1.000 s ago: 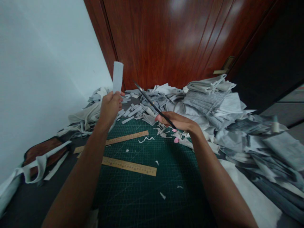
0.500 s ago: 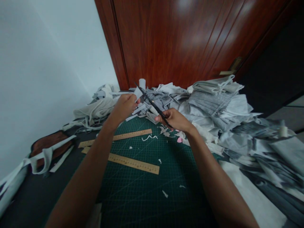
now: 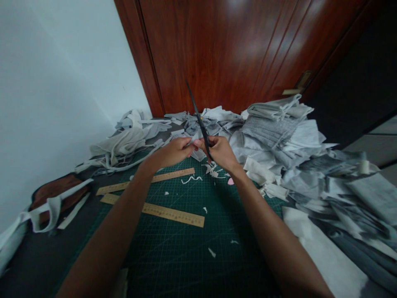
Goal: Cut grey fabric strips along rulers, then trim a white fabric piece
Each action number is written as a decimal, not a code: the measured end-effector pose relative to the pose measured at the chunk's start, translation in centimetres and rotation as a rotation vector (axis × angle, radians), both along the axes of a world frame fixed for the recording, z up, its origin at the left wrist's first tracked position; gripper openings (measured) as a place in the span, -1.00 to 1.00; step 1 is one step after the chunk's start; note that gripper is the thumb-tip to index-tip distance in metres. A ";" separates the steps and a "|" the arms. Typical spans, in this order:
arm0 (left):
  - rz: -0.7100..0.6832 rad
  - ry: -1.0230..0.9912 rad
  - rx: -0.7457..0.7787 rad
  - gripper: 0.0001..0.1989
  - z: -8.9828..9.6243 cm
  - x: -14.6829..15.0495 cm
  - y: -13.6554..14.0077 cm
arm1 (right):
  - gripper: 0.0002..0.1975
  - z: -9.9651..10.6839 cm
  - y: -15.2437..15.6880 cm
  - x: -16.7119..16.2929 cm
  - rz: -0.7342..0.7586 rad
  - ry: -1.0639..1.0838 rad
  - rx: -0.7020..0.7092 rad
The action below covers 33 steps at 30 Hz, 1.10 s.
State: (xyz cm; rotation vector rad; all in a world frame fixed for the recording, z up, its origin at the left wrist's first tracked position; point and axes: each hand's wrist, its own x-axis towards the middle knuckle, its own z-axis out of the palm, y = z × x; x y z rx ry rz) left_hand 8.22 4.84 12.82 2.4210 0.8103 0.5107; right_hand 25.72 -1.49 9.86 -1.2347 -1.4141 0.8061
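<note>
Green cutting mat [image 3: 186,252] under my forearms, heap of grey fabric offcuts [image 3: 279,136] banked along its far and right edges against the wooden door [image 3: 232,49], two wooden rulers [image 3: 167,213] lying flat on the mat's left half. My right hand [image 3: 221,152] is closed around the handles of black scissors [image 3: 200,122], blades together and pointing up toward the door. My left hand [image 3: 173,152] pinches a small grey fabric scrap [image 3: 189,142] just beside the blades, fingertips of both hands nearly touching above the mat's far edge.
</note>
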 end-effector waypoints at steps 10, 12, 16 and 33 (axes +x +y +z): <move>-0.054 0.003 -0.156 -0.83 0.1 0.2 -0.6 | -0.47 0.1 0.6 1.7 -0.098 0.186 0.122; -0.034 -0.003 -0.196 -0.79 0.0 -0.1 -0.2 | -0.50 0.6 0.5 2.7 -0.184 0.204 0.187; 0.024 0.044 -0.133 -0.79 0.3 -1.3 0.6 | -0.52 1.5 0.1 5.2 -0.359 0.308 0.309; 0.301 -0.787 -0.283 -0.82 0.7 -2.1 2.6 | -0.40 0.7 -0.4 6.0 0.189 0.081 -0.033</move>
